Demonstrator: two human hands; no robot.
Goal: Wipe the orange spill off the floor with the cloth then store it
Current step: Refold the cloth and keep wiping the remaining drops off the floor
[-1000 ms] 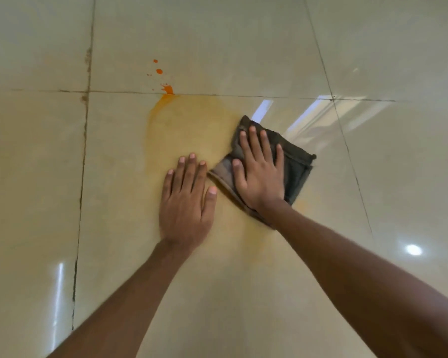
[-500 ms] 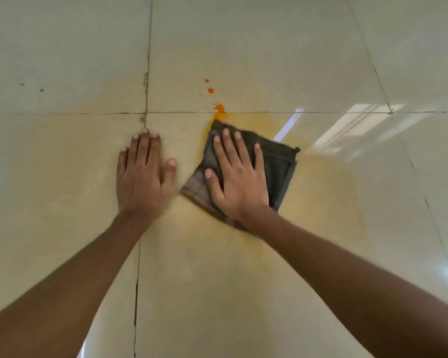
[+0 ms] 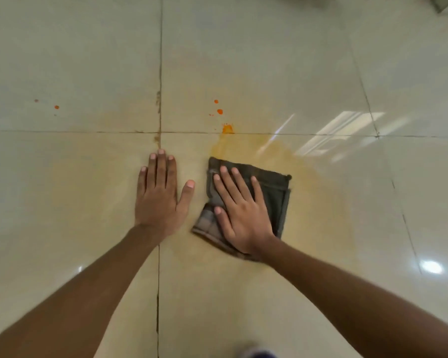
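1. Your right hand (image 3: 239, 211) lies flat on the cloth (image 3: 274, 192), fingers straight and slightly spread, palm pressing it onto the floor (image 3: 243, 60).
2. Cloth is dark grey, folded to a rough square, on the tile just right of the vertical grout line (image 3: 158, 280) and below the horizontal one.
3. Your left hand (image 3: 159, 196) is flat on bare floor just beside the cloth, not touching it; fingers straight and together, thumb out to the side, fingertips across the vertical grout line.
4. Orange spill (image 3: 227, 129): bright blob on the horizontal grout line just above the cloth, small drops (image 3: 219, 111) above it, two more specks (image 3: 56, 107) far left.
5. Pale orange smear (image 3: 308, 182) covers the tile around and right of the cloth.
6. Light reflections (image 3: 342, 130) show on the glossy tile to the right.
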